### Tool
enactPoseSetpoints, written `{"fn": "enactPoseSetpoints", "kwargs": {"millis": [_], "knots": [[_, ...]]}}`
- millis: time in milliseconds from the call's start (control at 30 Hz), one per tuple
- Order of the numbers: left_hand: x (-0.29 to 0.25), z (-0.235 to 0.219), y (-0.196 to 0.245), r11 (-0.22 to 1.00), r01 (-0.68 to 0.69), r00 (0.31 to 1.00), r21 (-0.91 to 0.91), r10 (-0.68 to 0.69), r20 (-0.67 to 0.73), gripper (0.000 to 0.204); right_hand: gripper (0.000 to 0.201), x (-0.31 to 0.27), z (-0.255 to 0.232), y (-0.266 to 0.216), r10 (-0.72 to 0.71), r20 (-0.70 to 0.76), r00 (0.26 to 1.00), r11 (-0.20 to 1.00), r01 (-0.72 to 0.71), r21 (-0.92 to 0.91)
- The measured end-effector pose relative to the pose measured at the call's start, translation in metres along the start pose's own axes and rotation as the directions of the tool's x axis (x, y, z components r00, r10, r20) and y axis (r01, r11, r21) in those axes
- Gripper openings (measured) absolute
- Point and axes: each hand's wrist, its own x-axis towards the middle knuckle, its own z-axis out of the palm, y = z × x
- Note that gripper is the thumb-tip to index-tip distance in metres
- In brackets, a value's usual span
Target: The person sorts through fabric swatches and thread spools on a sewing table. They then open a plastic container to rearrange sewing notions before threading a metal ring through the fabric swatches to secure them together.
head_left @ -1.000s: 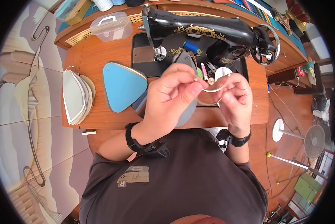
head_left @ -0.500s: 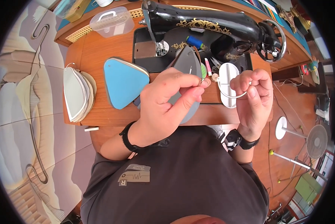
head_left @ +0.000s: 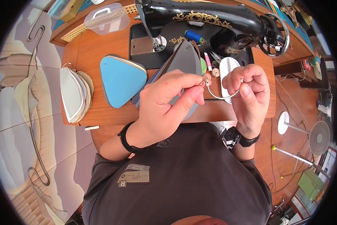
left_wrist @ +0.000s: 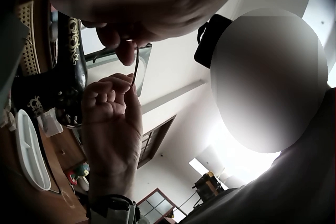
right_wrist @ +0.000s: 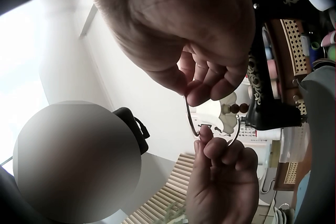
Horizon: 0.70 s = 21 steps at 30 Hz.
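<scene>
Between the two hands is a thin silver metal ring (head_left: 221, 97), apparently a hinged binder ring, with its two curved halves spread apart. Thumb and forefinger of the left hand (head_left: 164, 107) pinch it near the hinge. The right hand (head_left: 253, 99) pinches the far tip of one half, its other fingers curled. In the right wrist view the second half (right_wrist: 234, 132) curves away beside the left fingers. Below and behind the left hand lies a fan of grey triangular sheets (head_left: 187, 62), partly hidden by it. A stack of blue-topped triangular sheets (head_left: 123, 80) lies to the left.
White and beige sheets (head_left: 73, 95) on a ring lie at the table's left end. A black sewing machine (head_left: 202, 17) stands behind, with a blue thread spool (head_left: 193, 36) on its bed. A white divided tray (head_left: 224, 71) sits behind the right hand. A clear box (head_left: 107, 20) stands back left.
The right hand has moved rightward, away from the left hand, then slightly back. The metal ring stays pinched between them, its near half showing more fully. The sheets stay in place.
</scene>
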Motion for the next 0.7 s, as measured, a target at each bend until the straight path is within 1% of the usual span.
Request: {"fn": "enactPoseSetpoints", "kwargs": {"millis": [33, 133, 233, 333, 433, 533, 633, 700], "knots": [[-0.0001, -0.0001, 0.0005, 1.000, 0.005, 1.000, 0.005, -0.005, 0.010, 0.018, 0.027, -0.0003, -0.0001, 0.0003, 0.005, -0.002, 1.000, 1.000, -0.005, 0.006], [-0.0008, 0.0025, 0.0026, 0.986, 0.129, 0.992, -0.109, -0.130, 0.002, 0.020, 0.025, -0.0004, 0.0001, 0.0013, -0.004, -0.004, 1.000, 1.000, 0.004, 0.001], [-0.0004, 0.0040, 0.0030, 0.981, 0.144, 0.989, -0.133, -0.147, -0.009, 0.021, 0.024, -0.0002, 0.0073, -0.0034, 0.044, -0.056, 0.997, 0.991, -0.050, -0.125], [-0.0005, 0.0051, 0.0024, 0.984, 0.136, 0.990, -0.112, -0.139, -0.015, 0.021, 0.022, -0.0001, 0.0002, 0.0030, -0.027, -0.014, 1.000, 0.999, 0.026, -0.047], [-0.0007, 0.0059, 0.0028, 0.976, 0.169, 0.985, -0.141, -0.173, -0.017, 0.022, 0.021, 0.0005, -0.0005, 0.0032, -0.030, -0.013, 0.999, 0.998, 0.030, -0.051], [-0.0009, 0.0089, 0.0003, 0.963, 0.163, 0.984, -0.214, -0.175, -0.034, 0.022, 0.020, 0.0001, -0.0013, 0.0032, -0.042, -0.006, 0.999, 0.998, 0.042, -0.048], [0.0002, 0.0064, 0.0047, 0.921, 0.269, 0.961, -0.281, -0.278, 0.008, 0.022, 0.020, 0.0003, 0.0007, 0.0025, -0.053, -0.017, 0.998, 0.995, 0.052, -0.083], [0.0000, 0.0073, 0.0040, 0.908, 0.287, 0.954, -0.306, -0.300, 0.004, 0.022, 0.020, 0.0003, 0.0007, 0.0032, -0.064, -0.016, 0.998, 0.993, 0.062, -0.103]]}}
